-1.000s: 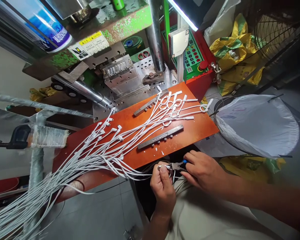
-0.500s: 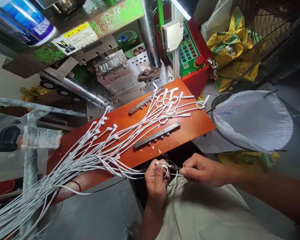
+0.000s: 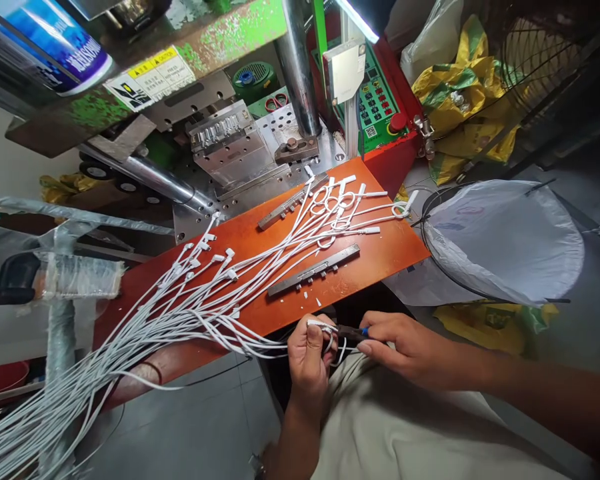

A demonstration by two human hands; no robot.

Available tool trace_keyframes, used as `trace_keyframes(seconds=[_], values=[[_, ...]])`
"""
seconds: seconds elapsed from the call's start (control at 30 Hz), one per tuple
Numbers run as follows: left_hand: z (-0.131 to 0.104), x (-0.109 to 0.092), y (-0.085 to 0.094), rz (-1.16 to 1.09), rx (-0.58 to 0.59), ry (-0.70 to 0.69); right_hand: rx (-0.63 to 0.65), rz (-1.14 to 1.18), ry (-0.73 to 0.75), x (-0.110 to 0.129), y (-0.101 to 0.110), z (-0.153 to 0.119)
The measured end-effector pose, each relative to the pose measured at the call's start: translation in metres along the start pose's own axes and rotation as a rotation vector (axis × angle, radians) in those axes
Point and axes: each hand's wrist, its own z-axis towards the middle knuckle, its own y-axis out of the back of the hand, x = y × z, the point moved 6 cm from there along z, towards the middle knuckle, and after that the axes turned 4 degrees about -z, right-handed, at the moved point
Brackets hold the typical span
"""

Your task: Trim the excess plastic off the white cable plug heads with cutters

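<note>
Close to my lap, my left hand [image 3: 307,357] is closed around a white cable [image 3: 322,325], its end pinned under the thumb. Loops of the same cable show below the fingers. My right hand [image 3: 397,343] grips dark pliers [image 3: 351,334] with a bit of blue at the handle. The jaws of the pliers meet the cable end beside my left fingers; exactly what they bite is too small to tell. A large bundle of white cables [image 3: 180,320] with moulded plugs lies across the orange board [image 3: 380,260] just beyond my hands.
Two metal mould bars [image 3: 314,271] lie on the board among small white scraps. Behind it stands a press with a steel mould block [image 3: 230,143] and a red control box [image 3: 395,143]. A hoop with a white bag [image 3: 510,240] is at right, a clamp [image 3: 17,277] at left.
My right hand has shifted its hold on the pliers, and its fingers are more spread over the handle, with blue showing. The left hand has turned slightly with the cable.
</note>
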Motion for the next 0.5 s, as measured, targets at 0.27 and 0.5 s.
trace_keyframes(seconds=[0.27, 0.5], values=[[-0.0051, 0.0010, 0.0005, 0.048, -0.093, -0.143, -0.182, -0.451, 0.095, 0.0000, -0.0094, -0.0093], [-0.0100, 0.0011, -0.0018, 0.080, -0.162, -0.213, -0.226, -0.526, 0.139, 0.0040, -0.0079, -0.0051]])
